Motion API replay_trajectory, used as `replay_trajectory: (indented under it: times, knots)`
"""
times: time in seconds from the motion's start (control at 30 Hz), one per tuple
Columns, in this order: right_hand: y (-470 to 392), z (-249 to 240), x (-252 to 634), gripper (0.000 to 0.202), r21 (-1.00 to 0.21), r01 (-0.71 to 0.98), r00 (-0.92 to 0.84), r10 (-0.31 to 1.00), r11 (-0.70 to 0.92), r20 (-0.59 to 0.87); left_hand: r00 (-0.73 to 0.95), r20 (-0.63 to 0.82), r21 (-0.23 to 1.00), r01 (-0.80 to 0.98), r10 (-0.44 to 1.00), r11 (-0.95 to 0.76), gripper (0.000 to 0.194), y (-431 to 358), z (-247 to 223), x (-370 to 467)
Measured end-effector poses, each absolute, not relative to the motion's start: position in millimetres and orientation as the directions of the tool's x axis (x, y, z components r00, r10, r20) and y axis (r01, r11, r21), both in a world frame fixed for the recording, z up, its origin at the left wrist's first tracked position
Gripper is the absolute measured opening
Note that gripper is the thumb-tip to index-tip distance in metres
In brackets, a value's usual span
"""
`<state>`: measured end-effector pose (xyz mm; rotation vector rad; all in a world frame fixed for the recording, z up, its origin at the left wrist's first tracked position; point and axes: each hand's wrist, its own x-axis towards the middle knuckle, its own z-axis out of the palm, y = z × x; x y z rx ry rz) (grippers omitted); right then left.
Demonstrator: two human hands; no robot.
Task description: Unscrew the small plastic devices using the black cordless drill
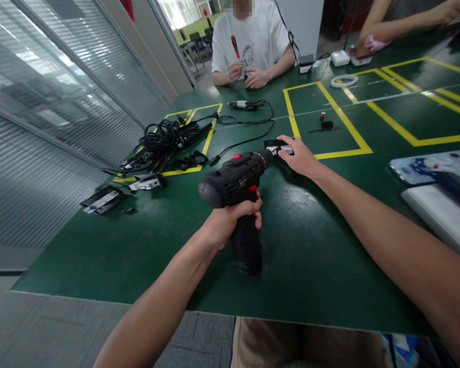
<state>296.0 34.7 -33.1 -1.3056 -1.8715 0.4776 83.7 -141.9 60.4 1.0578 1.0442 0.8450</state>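
A black cordless drill with red buttons is gripped round its handle by my left hand. Its chuck points away from me, to the right, and its front end reaches a small black part with a white label. My right hand holds that part against the table from the right, thumb and fingers closed on it. Whether the drill's bit touches the part, I cannot tell, as the chuck and fingers cover that spot.
Tangled black cables and adapters lie at the left, near opened black casings. A black pen-like tool with a cord lies further back. Opposite, a person holds a red screwdriver. A phone lies at the right.
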Motion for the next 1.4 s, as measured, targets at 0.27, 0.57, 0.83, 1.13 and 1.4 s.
replay_trajectory:
  times: [0.27, 0.57, 0.83, 1.13, 1.4]
  knots:
    - [34.8, -33.3, 296.7, 0.050, -0.683, 0.613, -0.160, 0.909, 0.397, 0.384, 0.310, -0.256, 0.953, -0.077, 0.916, 0.292, 0.026, -142.1, 60.4, 83.2]
    - [34.1, -32.5, 297.0, 0.050, -0.681, 0.621, -0.167, 0.914, 0.389, 0.370, 0.320, -0.237, 0.959, -0.077, 0.917, 0.274, 0.025, -142.0, 57.6, 82.1]
    - [32.1, -30.3, 295.5, 0.048, -0.674, 0.621, -0.167, 0.908, 0.400, 0.385, 0.315, -0.243, 0.959, -0.066, 0.917, 0.277, 0.026, -141.4, 57.8, 82.5]
    - [33.6, -31.6, 296.6, 0.050, -0.672, 0.613, -0.171, 0.900, 0.416, 0.402, 0.301, -0.254, 0.954, -0.077, 0.919, 0.289, 0.028, -141.7, 58.5, 82.3]
    - [34.7, -33.1, 296.6, 0.050, -0.684, 0.603, -0.169, 0.903, 0.411, 0.394, 0.295, -0.257, 0.953, -0.082, 0.920, 0.292, 0.026, -141.8, 57.1, 82.2]
